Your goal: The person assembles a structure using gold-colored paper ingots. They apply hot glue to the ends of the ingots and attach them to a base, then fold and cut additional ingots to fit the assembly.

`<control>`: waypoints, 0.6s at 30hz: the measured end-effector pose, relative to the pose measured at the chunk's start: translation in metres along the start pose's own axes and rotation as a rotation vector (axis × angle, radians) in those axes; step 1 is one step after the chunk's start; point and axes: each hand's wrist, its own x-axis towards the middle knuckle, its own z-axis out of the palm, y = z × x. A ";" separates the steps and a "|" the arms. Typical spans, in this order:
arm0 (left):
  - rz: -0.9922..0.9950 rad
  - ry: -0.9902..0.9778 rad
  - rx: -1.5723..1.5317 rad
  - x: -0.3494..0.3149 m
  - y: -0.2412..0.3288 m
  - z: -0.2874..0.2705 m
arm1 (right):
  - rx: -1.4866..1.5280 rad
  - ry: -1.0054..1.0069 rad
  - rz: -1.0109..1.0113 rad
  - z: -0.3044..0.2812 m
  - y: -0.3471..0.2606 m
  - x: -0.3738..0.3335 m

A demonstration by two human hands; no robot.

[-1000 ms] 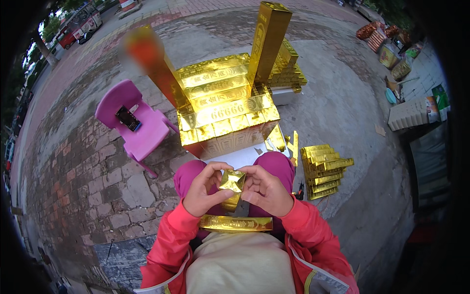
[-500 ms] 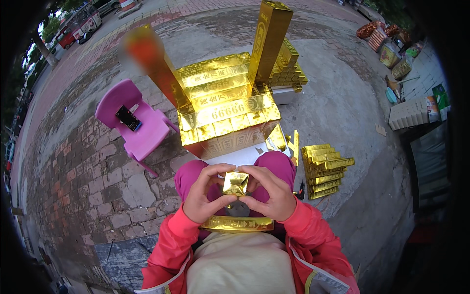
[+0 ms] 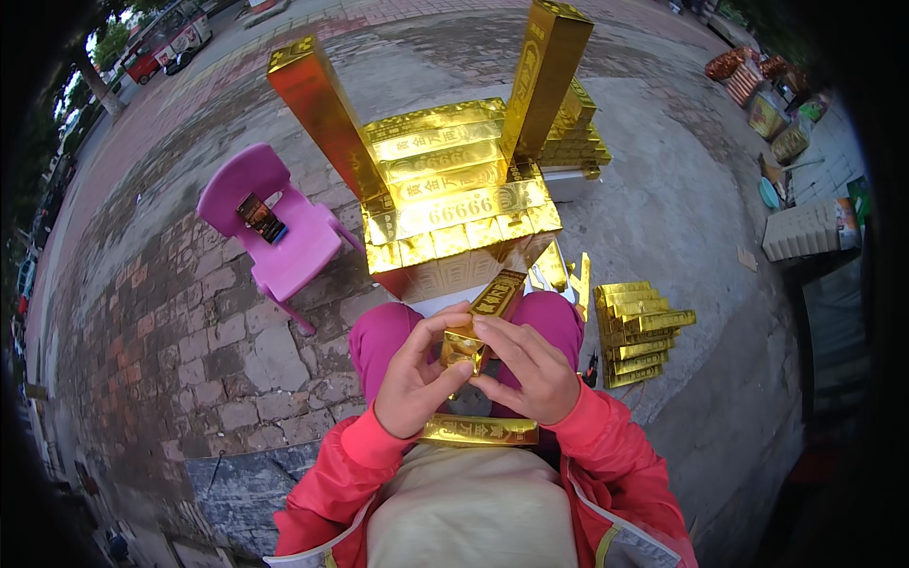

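Above my lap, a long gold foil box [image 3: 497, 295] is held between both hands, its printed side slanting away from me and its folded end facing me. My left hand [image 3: 417, 374] grips the near end from the left, thumb on the foil flap. From the right, my right hand [image 3: 535, 367] is closed around the same box, fingers over its top and thumb by the end. Across my lap lies a flat gold strip [image 3: 483, 431] with printing. Just beyond my knees stands a large stepped stack [image 3: 454, 208] of gold boxes.
Tall gold columns [image 3: 327, 123] rise at the stack's sides. To the left is a pink plastic chair [image 3: 298, 227] with a phone [image 3: 261, 219] on it. Folded gold pieces [image 3: 639, 331] lie in a pile on the right. Sacks [image 3: 767, 114] and a beige ridged bin [image 3: 800, 229] sit farther right.
The box in my hands has tilted: earlier mostly its end showed, now its long printed side shows too. My fingers have shifted on it. The whole view has moved slightly.
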 end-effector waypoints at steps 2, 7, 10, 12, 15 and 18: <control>-0.009 0.011 -0.027 0.001 -0.002 0.000 | 0.007 0.000 -0.003 0.000 0.000 0.000; -0.004 0.108 -0.019 -0.001 -0.010 0.005 | 0.006 -0.017 -0.010 0.002 0.000 0.002; -0.014 0.172 -0.048 0.000 -0.016 0.009 | 0.002 -0.039 -0.014 0.003 0.000 0.002; -0.016 0.191 -0.038 0.000 -0.018 0.008 | 0.003 -0.039 -0.029 0.003 0.000 0.002; -0.021 0.202 -0.023 0.002 -0.019 0.008 | -0.003 -0.045 -0.031 0.005 0.000 0.002; -0.035 0.185 -0.075 0.001 -0.015 0.010 | 0.033 -0.003 -0.016 0.004 0.003 0.004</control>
